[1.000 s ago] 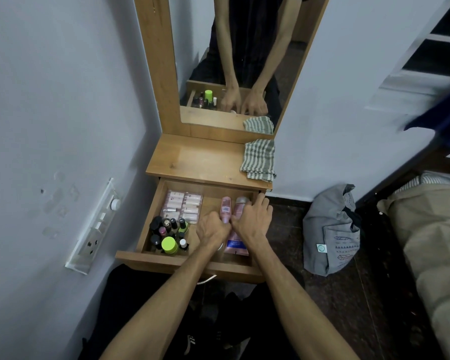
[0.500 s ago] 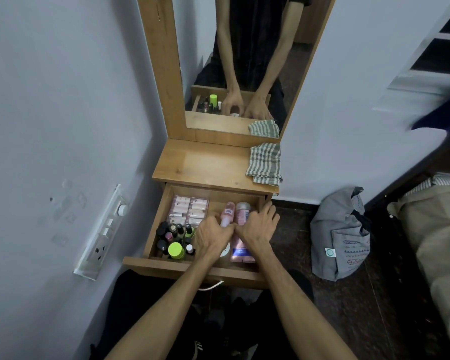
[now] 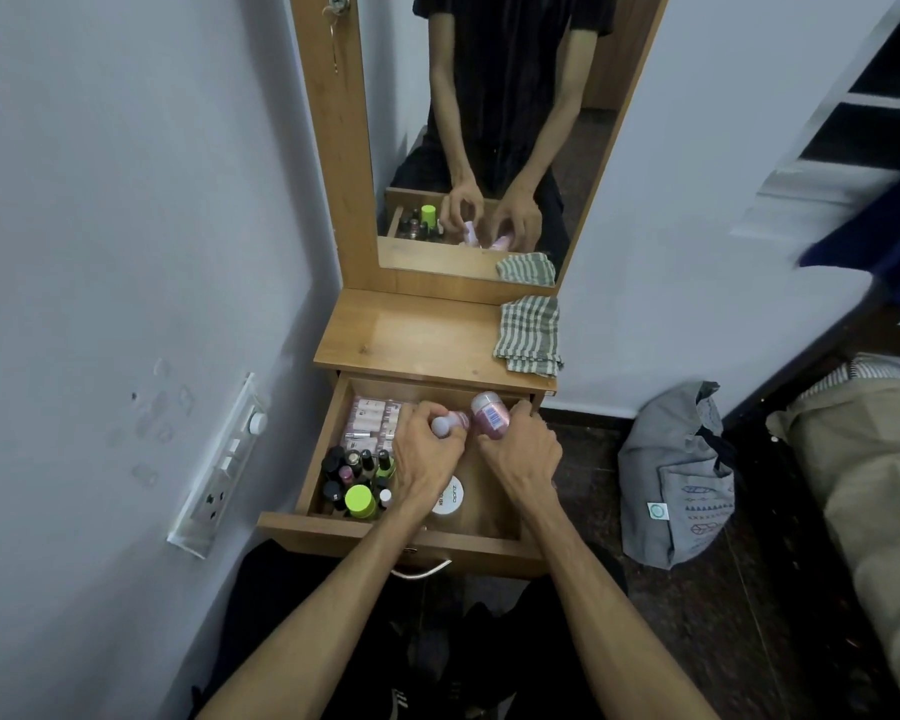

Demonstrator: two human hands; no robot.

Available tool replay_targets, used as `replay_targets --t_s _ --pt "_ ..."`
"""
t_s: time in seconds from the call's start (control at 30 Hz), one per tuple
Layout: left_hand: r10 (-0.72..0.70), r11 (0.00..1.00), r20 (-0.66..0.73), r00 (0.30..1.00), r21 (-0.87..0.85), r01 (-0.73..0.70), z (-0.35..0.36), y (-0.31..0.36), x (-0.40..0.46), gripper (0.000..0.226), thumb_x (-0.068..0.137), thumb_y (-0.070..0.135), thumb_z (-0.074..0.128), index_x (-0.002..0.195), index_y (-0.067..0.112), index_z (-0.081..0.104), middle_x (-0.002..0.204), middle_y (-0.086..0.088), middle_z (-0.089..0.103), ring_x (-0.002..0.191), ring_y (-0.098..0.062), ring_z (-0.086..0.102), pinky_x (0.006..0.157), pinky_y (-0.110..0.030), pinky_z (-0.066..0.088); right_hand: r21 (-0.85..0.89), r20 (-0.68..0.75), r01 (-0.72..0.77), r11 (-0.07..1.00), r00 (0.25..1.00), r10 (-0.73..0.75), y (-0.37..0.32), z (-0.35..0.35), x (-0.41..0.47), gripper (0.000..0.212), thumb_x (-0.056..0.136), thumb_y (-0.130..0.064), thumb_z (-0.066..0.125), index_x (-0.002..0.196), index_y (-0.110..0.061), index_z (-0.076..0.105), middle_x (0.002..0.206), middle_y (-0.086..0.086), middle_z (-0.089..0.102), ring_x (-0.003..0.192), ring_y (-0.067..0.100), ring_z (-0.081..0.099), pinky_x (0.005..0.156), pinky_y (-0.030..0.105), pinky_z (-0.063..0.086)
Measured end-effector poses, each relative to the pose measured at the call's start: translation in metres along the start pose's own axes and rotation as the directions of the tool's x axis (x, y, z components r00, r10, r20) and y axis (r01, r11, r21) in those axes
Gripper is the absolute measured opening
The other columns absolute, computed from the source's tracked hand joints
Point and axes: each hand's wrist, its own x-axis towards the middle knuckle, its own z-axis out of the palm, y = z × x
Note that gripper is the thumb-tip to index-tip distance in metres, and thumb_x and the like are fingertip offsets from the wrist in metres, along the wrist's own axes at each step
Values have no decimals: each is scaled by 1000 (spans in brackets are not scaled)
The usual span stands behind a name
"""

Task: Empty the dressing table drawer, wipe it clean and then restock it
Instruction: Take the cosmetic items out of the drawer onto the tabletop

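Right now the fingers of the left hand [image 3: 424,459] are curled round a small pink bottle with a white cap [image 3: 449,424], lifted so the rounded cap end points up toward the camera. Just beside it, the right hand [image 3: 523,452] grips a larger pink bottle [image 3: 491,414] by its lower body; a white label patch with blue print shows on its side, too small to read. Both bottles are held over the back half of the open drawer [image 3: 401,535], close to each other and nearly touching.

Under the left wrist, on the drawer floor, sits a round white jar [image 3: 450,498] whose lid carries dark lettering, partly hidden by the wrist and upside down from this view; I cannot read it for sure. At the drawer's front left corner stands a cluster of nail polish bottles [image 3: 354,467] with dark caps, with a lime green capped jar [image 3: 359,502] among them. Behind these, along the back left, lie rows of pale pink boxes [image 3: 372,419] with faint print that is illegible.

On the dressing table top [image 3: 411,335], at its right edge, lies a folded green striped cloth [image 3: 530,335]. The mirror [image 3: 489,122] above repeats the hands and bottles. A grey bag [image 3: 676,475] with a small round badge sits on the floor to the right, and a white switch panel [image 3: 219,470] is mounted on the left wall
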Motion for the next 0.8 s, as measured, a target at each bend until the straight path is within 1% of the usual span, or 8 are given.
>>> replay_targets --t_s 0.1,0.17,0.3,0.47,0.57,0.63,0.7,0.8 --pt "17 999 -65 998 -40 -19 -3 5 -1 14 78 23 74 90 24 66 94 6 56 78 -1 48 65 -12 33 -34 11 5 999 1000 -5 7 -20 1 58 82 -45 75 127 -17 53 115 8 69 101 27 69 82 34 52" --pt "40 997 -92 995 -67 -46 -7 10 -2 16 76 19 74 89 21 66 93 5 56 78 0 51 66 -8 33 -58 47 38 998 998 -35 12 -32 1 53 81 -49 74 123 -19 58 110 5 70 97 24 68 78 32 49" --pt "113 986 -105 988 -114 -124 -16 18 -1 17 72 20 73 88 18 67 92 4 57 78 -10 56 64 -19 44 -144 91 121 982 990 -109 9 -55 -1 48 77 -48 77 116 -22 65 102 2 70 90 21 65 78 32 50" --pt "140 977 -121 983 -144 -157 -30 34 8 24 69 18 77 91 22 66 90 8 60 74 -7 58 62 -19 45 -259 40 218 941 976 -215 -12 -88 7 42 81 -44 77 112 -18 66 100 4 69 90 22 65 77 32 51" --pt "183 965 -132 974 -164 -204 -37 48 22 29 71 19 77 99 21 67 92 11 62 75 -5 60 64 -18 48 -366 -2 283 886 952 -305 -30 -109 17 39 85 -39 76 115 -16 65 103 6 69 92 21 65 78 32 49" --pt "216 960 -126 968 -152 -234 -39 58 35 33 73 21 78 104 20 68 96 12 62 81 -2 59 68 -14 47 -460 -30 320 828 927 -375 -42 -121 27 38 87 -38 76 115 -16 64 106 7 69 95 22 66 85 35 48" --pt "244 955 -116 963 -142 -259 -40 68 49 34 74 21 79 106 19 69 97 12 64 85 -1 59 70 -16 49 -576 -50 354 737 885 -464 -55 -129 39 35 87 -36 76 113 -15 66 108 8 70 101 24 66 95 39 46" --pt "274 947 -91 957 -148 -285 -40 83 72 29 71 20 77 99 21 70 93 11 68 84 -5 62 68 -24 53 -736 -38 353 577 830 -557 -77 -136 59 35 87 -34 78 114 -14 68 114 11 70 112 27 63 106 44 41"
